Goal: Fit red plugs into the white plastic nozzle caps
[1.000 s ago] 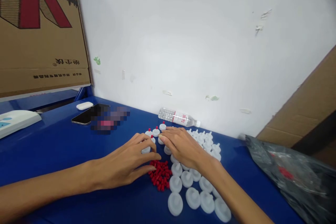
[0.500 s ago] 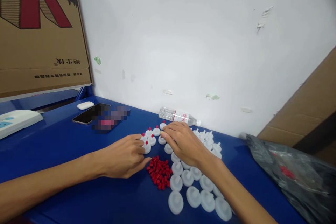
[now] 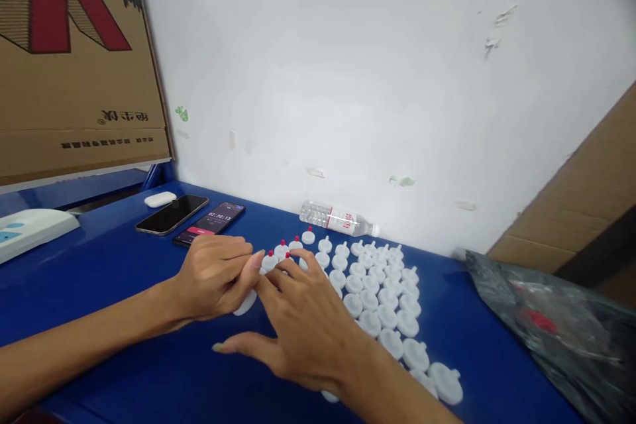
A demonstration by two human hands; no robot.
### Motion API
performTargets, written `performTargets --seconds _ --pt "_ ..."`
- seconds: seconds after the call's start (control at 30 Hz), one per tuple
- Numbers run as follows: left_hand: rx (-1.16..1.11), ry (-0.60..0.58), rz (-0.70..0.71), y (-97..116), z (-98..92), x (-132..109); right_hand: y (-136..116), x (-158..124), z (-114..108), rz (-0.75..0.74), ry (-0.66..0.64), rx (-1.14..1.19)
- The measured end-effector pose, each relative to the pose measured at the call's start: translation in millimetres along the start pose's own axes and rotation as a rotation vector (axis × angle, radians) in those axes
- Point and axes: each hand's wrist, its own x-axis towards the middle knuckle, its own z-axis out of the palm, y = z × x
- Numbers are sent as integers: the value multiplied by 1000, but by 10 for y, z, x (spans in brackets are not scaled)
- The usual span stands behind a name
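Note:
My left hand [image 3: 211,275] is curled, its fingers closed on a white plastic disc [image 3: 245,303] just above the blue table [image 3: 124,265]. My right hand [image 3: 303,321] lies beside it, fingers stretched flat with the thumb out, its fingertips meeting those of the left hand. The right hand covers the spot where the red caps lay; they are hidden. Just beyond the fingertips stand a few white discs with red caps [image 3: 281,248]. Rows of plain white discs [image 3: 377,285] with stems run to the right and toward me.
A clear water bottle [image 3: 338,219] lies along the white wall. Two phones [image 3: 171,213] and a white case [image 3: 159,199] lie at back left, beside a white device [image 3: 30,225]. A cardboard box [image 3: 74,59] stands at left. A black plastic bag [image 3: 561,331] lies at right.
My right hand came back from the far rows to the near left, over the red caps. My left hand rose a little with a white disc in its fingers.

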Motion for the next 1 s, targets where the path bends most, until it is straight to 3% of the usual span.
performTargets --seconds 0.13,0.3,0.5,0.73,1.0 --pt "-89 0 -15 40 12 -25 -111 23 -13 92 -72 77" --pt "-142 -112 -109 48 30 -59 18 17 -73 106 -93 83" --pt "-141 -339 -217 -1 51 -107 257 11 -202 157 65 107" --pt "-363 -445 -310 13 42 -48 386 -5 -329 30 -6 78" --pt "-608 -426 -621 23 68 20 345 43 -442 -117 -58 -316"
